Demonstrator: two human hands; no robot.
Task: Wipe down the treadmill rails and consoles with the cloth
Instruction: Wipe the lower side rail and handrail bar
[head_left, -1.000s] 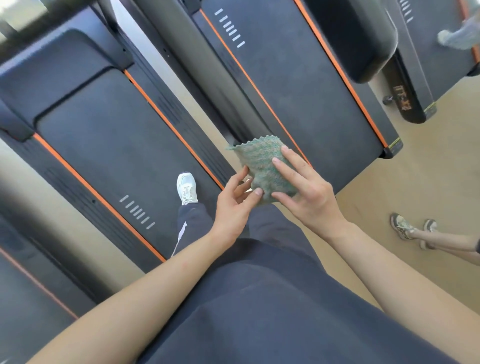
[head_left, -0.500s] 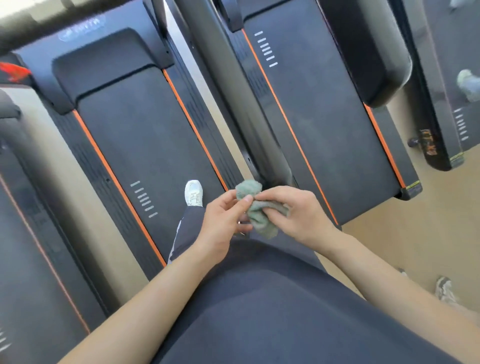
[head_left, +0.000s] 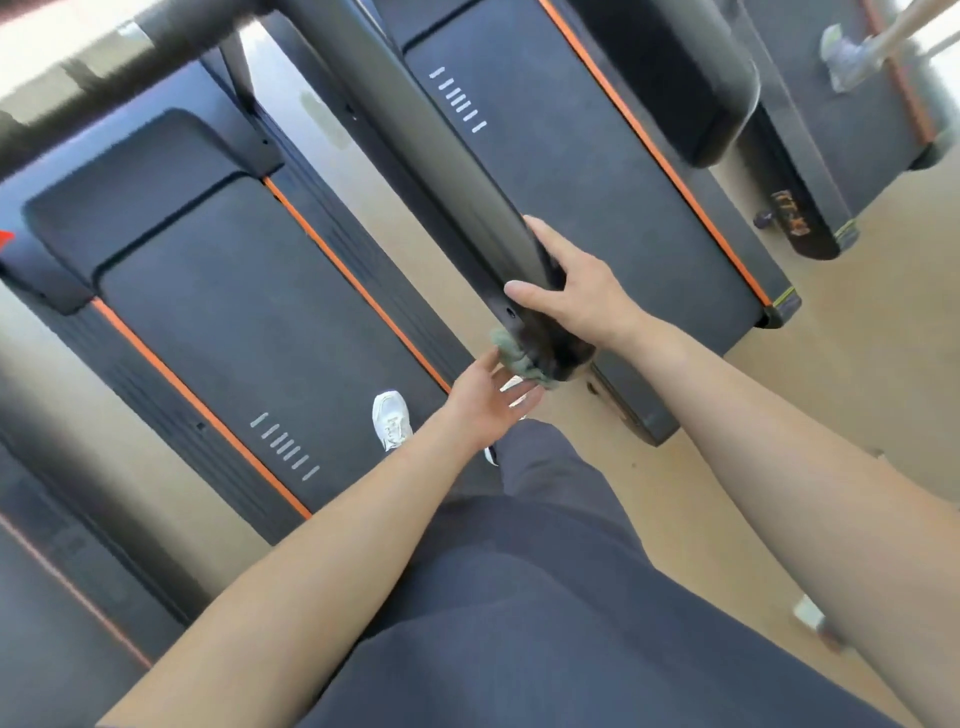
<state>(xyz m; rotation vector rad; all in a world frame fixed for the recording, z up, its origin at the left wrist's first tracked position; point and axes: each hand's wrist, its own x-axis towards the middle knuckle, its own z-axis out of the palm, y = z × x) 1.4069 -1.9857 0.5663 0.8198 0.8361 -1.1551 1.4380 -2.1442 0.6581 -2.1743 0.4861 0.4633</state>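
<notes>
A dark treadmill handrail (head_left: 415, 135) runs from the top centre down to the middle. My right hand (head_left: 571, 291) wraps over the rail's near end, thumb on the left side and fingers on the right. It holds the green cloth (head_left: 511, 358) against the rail. Only a bunched bit of the cloth shows below the palm. My left hand (head_left: 488, 397) is just under it, fingers straight, touching the cloth's hanging edge from below.
Treadmill decks (head_left: 249, 322) with orange stripes lie left and right of the rail. My white shoe (head_left: 390, 420) stands on the left belt. A dark padded console part (head_left: 670, 73) hangs at the top right. Another person's shoe (head_left: 844, 57) is on the far treadmill.
The cloth went from spread, to bunched between both hands, to pressed on the rail end by my right hand. My left hand has let go and opened. The view has tilted up.
</notes>
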